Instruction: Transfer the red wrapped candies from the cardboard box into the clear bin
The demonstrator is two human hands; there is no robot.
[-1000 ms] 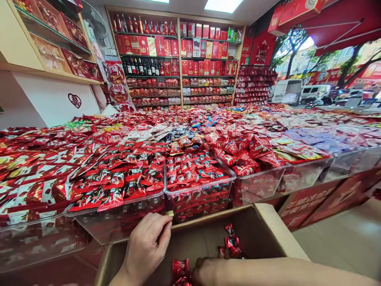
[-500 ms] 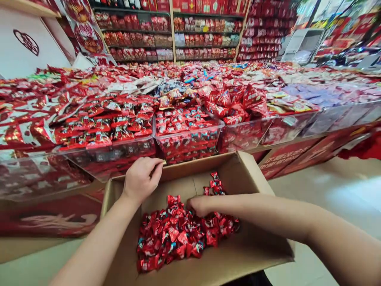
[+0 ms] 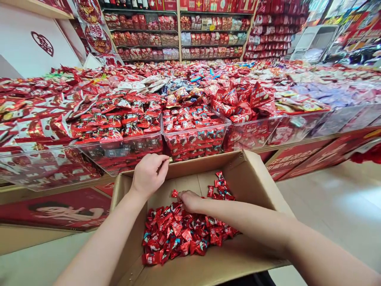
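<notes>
An open cardboard box (image 3: 268,190) stands in front of me. In it lies a heap of small red-wrapped candies (image 3: 175,234), with a smaller cluster (image 3: 220,186) towards its far right corner. My left hand (image 3: 150,172) is closed at the far rim of the box, thumb and fingers pinched together on the cardboard edge. Inside the box, my right hand (image 3: 190,201) is at the far side of the heap, palm down with fingers curled. One red candy (image 3: 174,193) shows at its fingertips; anything else beneath the fingers is hidden.
Beyond the box runs a counter of clear plastic bins; one bin (image 3: 196,137) holds similar red candies, another (image 3: 119,143) dark-and-red packets. Shelves of red packages (image 3: 214,37) rise behind. Tiled floor (image 3: 333,198) shows at right.
My right hand has shifted left over the heap, and a candy now shows at its fingertips. My left hand stays at the rim. The whole view has moved slightly.
</notes>
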